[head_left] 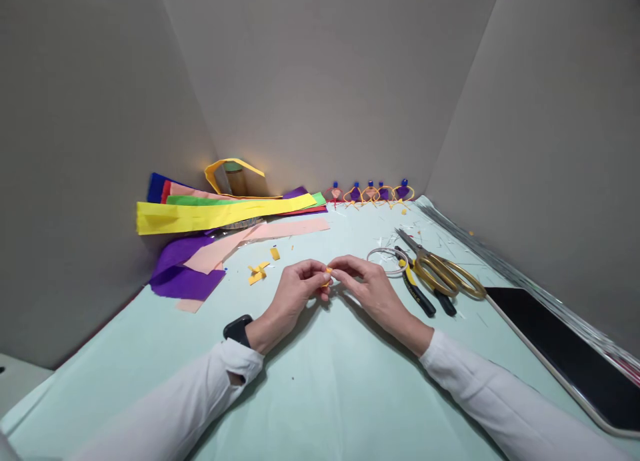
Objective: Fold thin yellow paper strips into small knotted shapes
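Note:
My left hand (299,289) and my right hand (369,289) meet over the middle of the table, fingertips pinched together. Between them is a small orange-yellow piece (327,274), perhaps crepe paper, mostly covered by the fingers. To the left of my left hand lie several cut yellow-orange scraps (259,273). Just beyond my right hand is a pinkish-white ring (388,261), possibly a roll of tape. Black and yellow pliers (416,289) and gold-handled scissors (440,269) rest to its right.
Coloured paper strips (220,213) are piled at the back left, with purple paper (187,268) below. Small wire-and-paper figures (370,192) stand along the back wall. A tablet (560,354) and a bundle of thin wires (500,268) lie along the right edge.

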`<action>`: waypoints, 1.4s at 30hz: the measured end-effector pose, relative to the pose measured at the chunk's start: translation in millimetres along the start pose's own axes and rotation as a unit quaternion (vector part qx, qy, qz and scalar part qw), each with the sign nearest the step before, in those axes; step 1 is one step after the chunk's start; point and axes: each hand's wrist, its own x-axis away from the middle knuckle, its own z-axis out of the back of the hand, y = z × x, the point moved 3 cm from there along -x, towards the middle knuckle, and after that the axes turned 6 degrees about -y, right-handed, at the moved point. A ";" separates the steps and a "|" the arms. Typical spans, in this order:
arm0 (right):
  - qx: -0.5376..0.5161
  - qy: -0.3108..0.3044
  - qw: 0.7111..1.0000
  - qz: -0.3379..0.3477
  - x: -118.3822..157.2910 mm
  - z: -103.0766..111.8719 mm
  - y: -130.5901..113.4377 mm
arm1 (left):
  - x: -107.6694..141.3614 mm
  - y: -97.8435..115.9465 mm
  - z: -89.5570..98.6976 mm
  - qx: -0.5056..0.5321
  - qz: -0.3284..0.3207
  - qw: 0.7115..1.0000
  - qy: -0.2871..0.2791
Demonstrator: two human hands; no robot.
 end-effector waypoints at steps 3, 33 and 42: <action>-0.005 0.004 1.000 -0.005 0.7 -0.6 -0.1 | -1.4 -0.3 -1.0 -0.013 0.006 1.000 -0.006; 0.129 0.063 0.987 0.077 -21.2 -5.8 29.2 | -30.9 -14.3 6.5 -0.006 0.068 0.998 -0.002; 0.226 0.050 0.954 0.188 -17.9 -8.9 24.4 | -28.9 -11.0 6.1 0.044 0.059 0.997 -0.006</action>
